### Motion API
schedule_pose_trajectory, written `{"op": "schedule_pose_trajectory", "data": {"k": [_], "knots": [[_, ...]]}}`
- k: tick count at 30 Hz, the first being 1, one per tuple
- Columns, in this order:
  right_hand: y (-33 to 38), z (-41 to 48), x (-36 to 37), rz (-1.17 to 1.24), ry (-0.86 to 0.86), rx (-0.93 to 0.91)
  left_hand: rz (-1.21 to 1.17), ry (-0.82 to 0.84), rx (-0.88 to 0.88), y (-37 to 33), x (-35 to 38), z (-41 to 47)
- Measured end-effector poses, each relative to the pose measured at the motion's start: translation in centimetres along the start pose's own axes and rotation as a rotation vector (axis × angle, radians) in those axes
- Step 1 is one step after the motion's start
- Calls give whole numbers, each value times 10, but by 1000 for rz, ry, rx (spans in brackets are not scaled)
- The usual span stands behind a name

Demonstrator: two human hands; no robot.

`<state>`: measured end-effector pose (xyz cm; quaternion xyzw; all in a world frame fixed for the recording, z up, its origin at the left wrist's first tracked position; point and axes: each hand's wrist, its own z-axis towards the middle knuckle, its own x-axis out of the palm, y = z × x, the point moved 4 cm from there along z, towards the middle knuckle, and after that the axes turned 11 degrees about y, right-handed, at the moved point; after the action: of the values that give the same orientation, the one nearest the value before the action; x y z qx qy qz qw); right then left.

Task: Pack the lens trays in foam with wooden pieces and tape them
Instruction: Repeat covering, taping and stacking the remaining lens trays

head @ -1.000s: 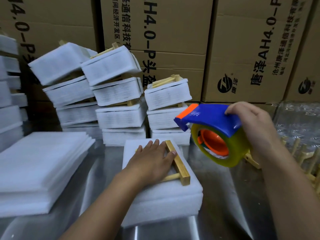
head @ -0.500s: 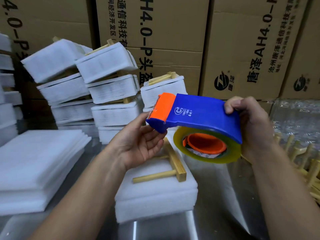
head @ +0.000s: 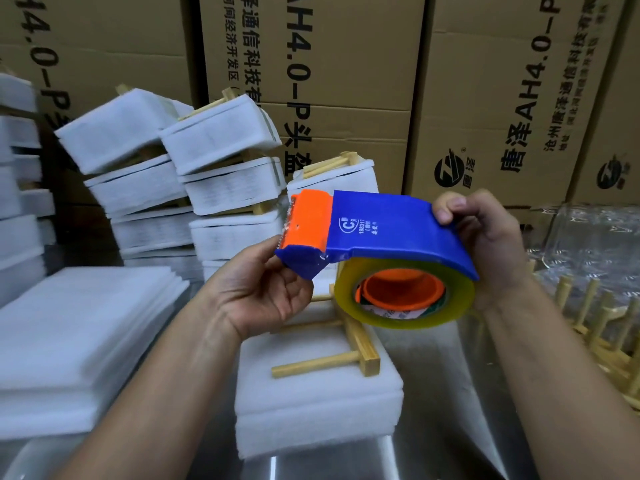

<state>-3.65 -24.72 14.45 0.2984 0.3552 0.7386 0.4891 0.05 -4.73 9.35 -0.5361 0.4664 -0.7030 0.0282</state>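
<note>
Item: foam bundle [head: 311,410], white and layered, contents hidden, lay near centre on the worktop [head: 433,427]. A wooden piece [head: 346,355] sat loose on top, untaped. Judged light, soft and easily dented. The wood looked stiff and liable to slide. Best held from above, palm pressing wood into foam, or by the long sides. Tape dispenser [head: 381,233], blue and orange, was held above the bundle. The right hand [head: 485,237] was clamped on its rear and the left hand [head: 263,289] curled at the orange cutter end. Finished packs [head: 221,168] were stacked far left.

Glossy plastic tape dispenser [head: 388,233]; matt foam pack [head: 311,410]; smooth wooden piece [head: 362,344]; shiny metal table [head: 443,393].
</note>
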Motion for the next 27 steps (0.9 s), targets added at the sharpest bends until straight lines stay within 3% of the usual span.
{"op": "schedule_pose_trajectory", "data": {"k": [4,13,20,27], "knots": [[-10,14,1,19,14,55,69,-8,-3,-6,-3,-4],[-25,18,-6,176,3,103,-156,0,-39,3,-3,-2],[-29,16,-11,192,59,98,23,-108,26,3,-8,5],[-33,16,-14,203,50,107,-19,16,-45,2,-5,-4]]}}
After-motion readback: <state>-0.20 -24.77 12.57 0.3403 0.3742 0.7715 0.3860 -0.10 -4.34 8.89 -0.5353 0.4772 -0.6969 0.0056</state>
